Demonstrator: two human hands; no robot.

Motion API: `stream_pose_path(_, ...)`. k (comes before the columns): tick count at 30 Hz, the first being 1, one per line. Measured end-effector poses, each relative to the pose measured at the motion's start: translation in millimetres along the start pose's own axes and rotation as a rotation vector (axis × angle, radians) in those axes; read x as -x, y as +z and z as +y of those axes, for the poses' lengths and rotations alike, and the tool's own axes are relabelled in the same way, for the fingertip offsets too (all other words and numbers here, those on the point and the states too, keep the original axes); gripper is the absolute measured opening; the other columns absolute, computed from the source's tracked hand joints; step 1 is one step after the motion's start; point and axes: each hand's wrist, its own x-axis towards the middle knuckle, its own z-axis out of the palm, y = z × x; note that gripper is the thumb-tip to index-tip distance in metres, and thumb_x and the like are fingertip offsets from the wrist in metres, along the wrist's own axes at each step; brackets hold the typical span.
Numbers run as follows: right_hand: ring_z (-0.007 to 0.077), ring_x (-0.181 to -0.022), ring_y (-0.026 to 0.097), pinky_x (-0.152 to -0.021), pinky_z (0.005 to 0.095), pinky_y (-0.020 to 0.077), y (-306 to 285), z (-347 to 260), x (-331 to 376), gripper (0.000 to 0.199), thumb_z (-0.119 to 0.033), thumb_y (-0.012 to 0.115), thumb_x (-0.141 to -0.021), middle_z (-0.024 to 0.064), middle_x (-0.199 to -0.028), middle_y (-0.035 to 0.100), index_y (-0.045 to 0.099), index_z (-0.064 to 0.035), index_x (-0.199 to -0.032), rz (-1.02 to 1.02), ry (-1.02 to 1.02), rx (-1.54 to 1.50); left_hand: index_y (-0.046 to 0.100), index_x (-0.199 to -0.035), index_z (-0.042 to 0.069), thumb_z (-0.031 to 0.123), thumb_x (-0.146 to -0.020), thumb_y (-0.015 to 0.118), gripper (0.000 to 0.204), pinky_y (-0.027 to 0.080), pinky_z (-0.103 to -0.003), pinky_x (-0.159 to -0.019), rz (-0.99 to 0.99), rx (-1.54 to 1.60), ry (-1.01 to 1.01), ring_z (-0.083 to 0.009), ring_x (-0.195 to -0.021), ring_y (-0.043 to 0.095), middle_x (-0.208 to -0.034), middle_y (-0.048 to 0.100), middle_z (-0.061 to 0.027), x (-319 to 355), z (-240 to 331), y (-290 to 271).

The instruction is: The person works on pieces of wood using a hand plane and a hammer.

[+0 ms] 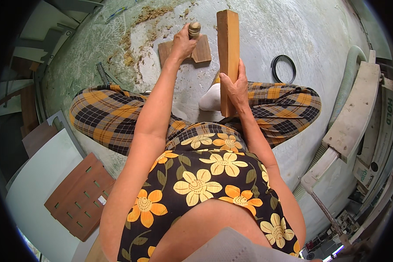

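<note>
My left hand [183,43] is closed round a tool with a rounded, banded wooden handle [194,29], its end pointing up. Whatever lies below the grip is hidden by my fingers. Right beneath is a flat brown wooden board [201,50] on the floor, partly covered by the hand. In my right hand [235,87] is a long, thick wooden block [228,48], gripped near its lower end and held up beside my foot in a white sock [211,98]. The block and the tool are apart.
Wood shavings [153,14] lie scattered on the concrete floor [266,35] at the far left. A black ring [283,69] rests beyond my right knee. A pale green hose [346,87] and a worn beam [351,109] run along the right. A slotted brown panel [76,192] lies at the near left.
</note>
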Motion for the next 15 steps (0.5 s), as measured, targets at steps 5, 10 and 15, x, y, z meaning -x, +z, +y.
stream_pose_path(5,0.0291,-0.116,0.059,-0.099,0.0387,0.0476,0,-5,1,0.076,-0.017,0.071,-0.083,0.0211,-0.127,0.059,0.033,-0.0018,-0.147,-0.004,0.019,-0.021,0.060,-0.118,0.004,0.028,-0.086,0.077,0.043,0.055,-0.040,-0.084,0.010,-0.007,-0.007,-0.0289,-0.098,0.070,-0.106,0.072,-0.0162,2,1,0)
stream_pose_path(10,0.0284,-0.108,0.063,-0.094,0.0378,0.0508,0,-18,1,0.079,-0.014,0.071,-0.081,0.0206,-0.121,0.062,0.031,-0.0018,-0.149,0.063,-0.107,-0.007,0.060,-0.119,0.005,0.026,-0.087,0.076,0.042,0.055,-0.041,-0.085,-0.028,0.006,0.001,-0.0306,-0.100,0.070,-0.106,0.072,-0.0168,6,7,2)
stream_pose_path(15,0.0303,-0.102,0.067,-0.091,0.0393,0.0530,3,-34,3,0.084,-0.012,0.071,-0.080,0.0211,-0.115,0.065,0.027,-0.0020,-0.150,0.149,-0.258,0.017,0.060,-0.119,0.005,0.028,-0.088,0.075,0.041,0.054,-0.040,-0.084,-0.062,0.040,0.026,-0.0274,-0.099,0.070,-0.106,0.072,-0.0150,9,12,0)
